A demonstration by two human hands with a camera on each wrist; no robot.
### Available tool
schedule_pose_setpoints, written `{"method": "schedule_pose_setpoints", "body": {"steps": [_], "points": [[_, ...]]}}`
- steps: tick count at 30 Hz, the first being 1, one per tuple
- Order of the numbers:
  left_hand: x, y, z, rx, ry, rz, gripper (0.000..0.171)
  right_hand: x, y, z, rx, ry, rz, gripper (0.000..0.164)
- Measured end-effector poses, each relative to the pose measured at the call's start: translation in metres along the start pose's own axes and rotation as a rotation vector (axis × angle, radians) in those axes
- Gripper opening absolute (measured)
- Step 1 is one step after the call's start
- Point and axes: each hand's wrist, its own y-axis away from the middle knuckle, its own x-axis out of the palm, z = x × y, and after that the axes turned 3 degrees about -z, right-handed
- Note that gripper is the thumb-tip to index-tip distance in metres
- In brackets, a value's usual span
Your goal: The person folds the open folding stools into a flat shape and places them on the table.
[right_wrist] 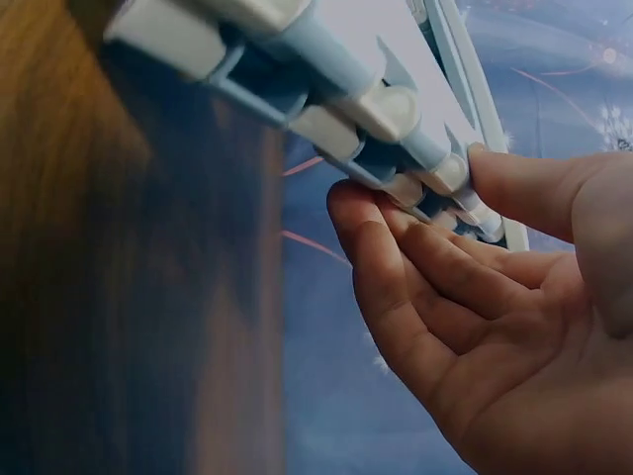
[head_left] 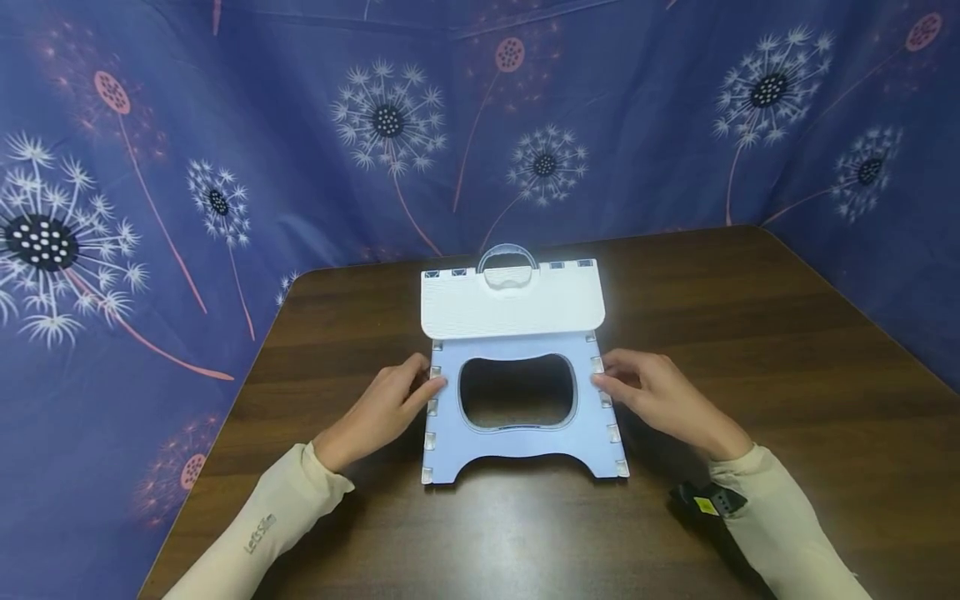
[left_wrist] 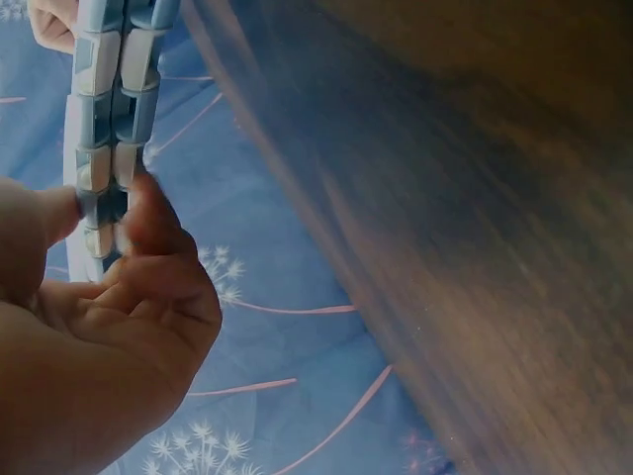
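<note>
A folding step stool [head_left: 517, 446], with light blue leg panels and a white top panel, is in the middle of the head view. Its white top panel [head_left: 513, 308] is at the far end, with a clear carrying handle [head_left: 507, 250] above it. The left hand [head_left: 386, 408] pinches the stool's left edge between thumb and fingers. Opposite it, the right hand [head_left: 667, 400] grips the right edge, thumb on the near face. Both wrist views show the hinged edge segments [left_wrist: 99, 109] of the leg panels lying close together between thumb and fingers.
A dark brown wooden table [head_left: 337, 333] lies beneath the stool, its far edge just behind it. Blue cloth [head_left: 300, 100] printed with dandelions hangs behind and at both sides. A black strap with a yellow tag [head_left: 707, 505] is at the right wrist.
</note>
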Motion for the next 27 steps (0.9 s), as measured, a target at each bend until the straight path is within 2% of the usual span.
{"method": "schedule_pose_setpoints", "body": {"steps": [6,10,19,23,27], "points": [[0.007,-0.001,0.006,-0.066,-0.006,0.083,0.024,0.003,-0.003,-0.015,0.016,-0.068,0.111,0.021],[0.012,-0.001,0.010,-0.121,-0.008,0.158,0.026,0.006,-0.006,-0.024,0.034,-0.088,0.170,0.023],[0.015,-0.007,0.010,-0.144,-0.059,0.231,0.027,0.009,-0.010,-0.031,0.085,-0.076,0.196,0.027],[0.017,-0.006,0.011,-0.175,-0.088,0.278,0.030,0.012,-0.010,-0.032,0.109,-0.061,0.204,0.029],[0.019,-0.005,0.013,-0.172,-0.106,0.317,0.032,0.016,-0.011,-0.032,0.104,-0.044,0.199,0.027]]}}
